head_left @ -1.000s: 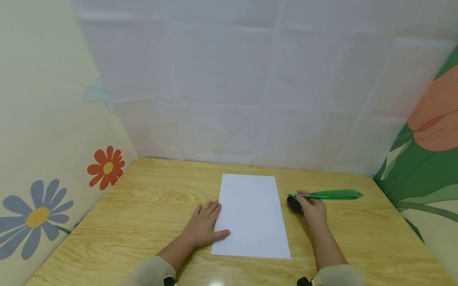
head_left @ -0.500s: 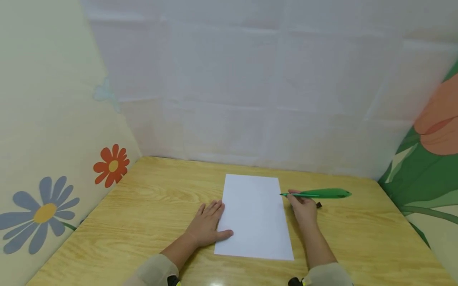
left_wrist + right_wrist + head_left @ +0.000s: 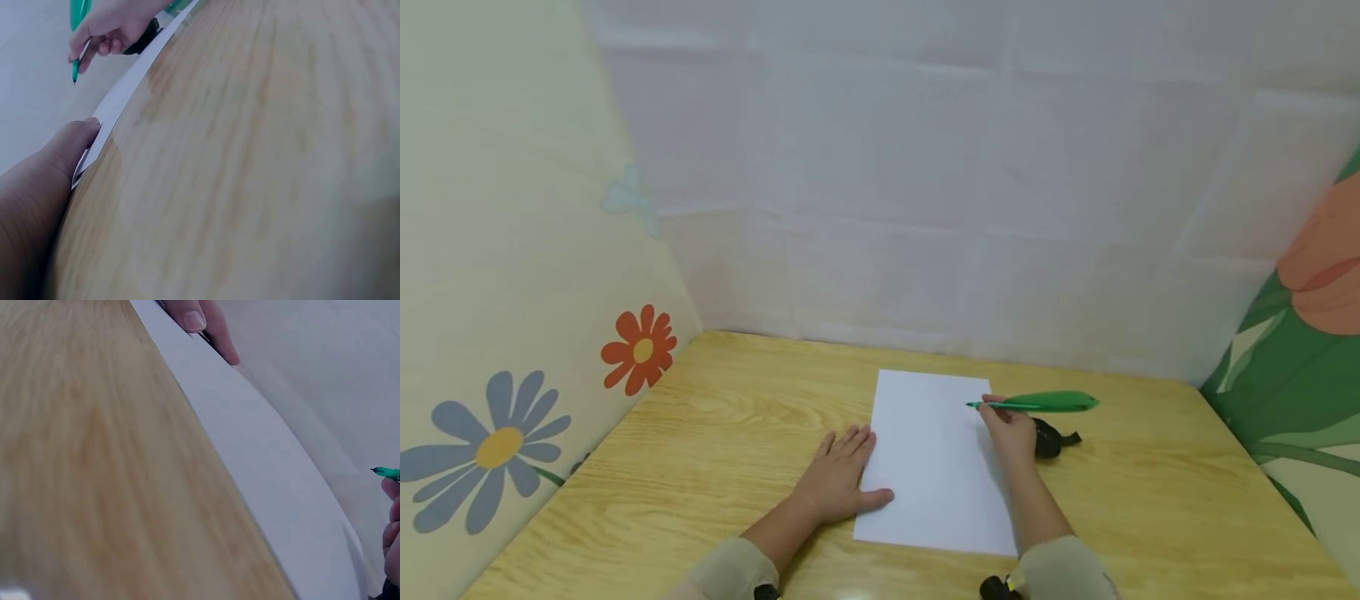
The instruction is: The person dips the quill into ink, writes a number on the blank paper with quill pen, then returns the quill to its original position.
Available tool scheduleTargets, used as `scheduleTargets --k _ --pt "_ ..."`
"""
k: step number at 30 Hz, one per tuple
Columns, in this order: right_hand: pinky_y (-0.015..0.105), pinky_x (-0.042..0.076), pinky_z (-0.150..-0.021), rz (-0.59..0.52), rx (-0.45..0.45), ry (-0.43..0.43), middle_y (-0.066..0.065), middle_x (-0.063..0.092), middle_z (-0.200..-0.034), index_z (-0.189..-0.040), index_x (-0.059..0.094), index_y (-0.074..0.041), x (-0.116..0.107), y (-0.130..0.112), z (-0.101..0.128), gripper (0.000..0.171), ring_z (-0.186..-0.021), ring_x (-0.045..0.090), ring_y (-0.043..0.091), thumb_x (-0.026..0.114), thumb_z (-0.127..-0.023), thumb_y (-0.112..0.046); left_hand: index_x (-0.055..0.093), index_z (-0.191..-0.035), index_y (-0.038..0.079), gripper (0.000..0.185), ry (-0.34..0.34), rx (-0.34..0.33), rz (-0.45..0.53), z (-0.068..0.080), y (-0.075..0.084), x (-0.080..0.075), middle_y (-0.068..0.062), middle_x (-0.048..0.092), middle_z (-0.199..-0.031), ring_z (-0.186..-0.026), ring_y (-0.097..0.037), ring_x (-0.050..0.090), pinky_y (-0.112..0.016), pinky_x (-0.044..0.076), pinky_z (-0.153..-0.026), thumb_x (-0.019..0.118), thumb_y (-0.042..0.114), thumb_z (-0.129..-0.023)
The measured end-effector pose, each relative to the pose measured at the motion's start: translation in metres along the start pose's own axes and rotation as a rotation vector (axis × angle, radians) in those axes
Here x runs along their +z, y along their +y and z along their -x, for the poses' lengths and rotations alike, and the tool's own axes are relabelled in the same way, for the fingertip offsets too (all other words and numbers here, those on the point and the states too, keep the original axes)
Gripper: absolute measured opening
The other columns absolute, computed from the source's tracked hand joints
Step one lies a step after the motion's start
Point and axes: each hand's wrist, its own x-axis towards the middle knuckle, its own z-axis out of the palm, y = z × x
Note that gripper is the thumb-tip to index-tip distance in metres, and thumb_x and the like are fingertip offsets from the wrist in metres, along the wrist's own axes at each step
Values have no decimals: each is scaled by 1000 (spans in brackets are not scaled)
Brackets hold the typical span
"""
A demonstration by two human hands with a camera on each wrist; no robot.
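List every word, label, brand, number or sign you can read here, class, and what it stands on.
There are none to read.
The white paper shows no writing.
The green pen and the black object beside the right hand show no legible lettering.

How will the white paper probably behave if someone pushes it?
The white paper looks thin, so it would probably bend easily. On the smooth-looking table it may slide, though the left hand on its edge should resist this.
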Motion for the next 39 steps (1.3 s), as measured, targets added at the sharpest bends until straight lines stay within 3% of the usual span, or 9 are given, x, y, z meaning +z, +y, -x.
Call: scheduleTargets --k 7,14,17,31,34,39 --pt "3 46 -73 8 -14 9 17 73 -110 -111 69 9 14 7 -7 30 -88 61 -6 66 -86 -9 33 -152 1 99 0 3 -14 0 0 1 -13 28 -161 -151 -30 22 -56 11 -122 53 71 -85" --pt "2 44 -73 58 -41 0 22 71 -113 -110 70 9 20 10 -12 31 -112 64 25 65 -87 -10 34 -151 2 99 10 9 -25 -1 -1 2 -13 29 -161 -151 -31 23 -55 11 -123 53 72 -84" --pt "2 44 -74 64 -48 -6 24 70 -114 -110 69 10 22 10 -14 30 -115 63 30 64 -88 -10 34 -151 2 99 11 10 -21 0 0 2 -13 29 -161 -151 -31 23 -55 11 -123 53 71 -84" --pt "2 41 -73 120 -14 -47 24 68 -118 -113 70 5 30 10 -18 30 -114 62 26 63 -89 -13 34 -151 1 98 12 4 -28 2 2 1 -12 30 -160 -150 -30 24 -55 13 -122 54 70 -84" --pt "11 46 -81 168 6 -61 23 69 -118 -113 71 2 30 8 -19 31 -115 62 27 63 -89 -16 34 -151 1 97 9 2 -29 3 3 -1 -12 30 -160 -150 -30 24 -55 14 -122 54 70 -85" --pt "36 49 -98 231 12 -70 21 70 -117 -113 72 -1 30 7 -20 33 -116 63 30 63 -88 -20 34 -151 2 98 1 -8 -30 4 4 -3 -12 29 -161 -151 -29 23 -55 12 -123 53 71 -84"
